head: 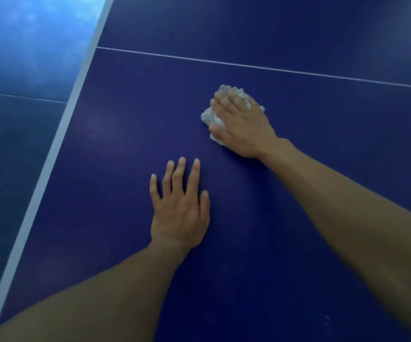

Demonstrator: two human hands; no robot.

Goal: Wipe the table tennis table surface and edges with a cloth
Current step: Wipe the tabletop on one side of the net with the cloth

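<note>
Both flat: my right grip (242, 124) presses straight fingers on the crumpled white cloth (208, 117), my left grip (179, 208) lies splayed on the dark-blue counter (298, 218).

One wide-angle view, worn on the head, looks forward and steeply down onto the blue table (298, 230) from close above. The left hand (179, 213) and right hand (244, 127) reach in from the bottom edge. The table's white border (51, 154) runs diagonally up the left, with a blurred blue area (21, 58) beyond it.
</note>
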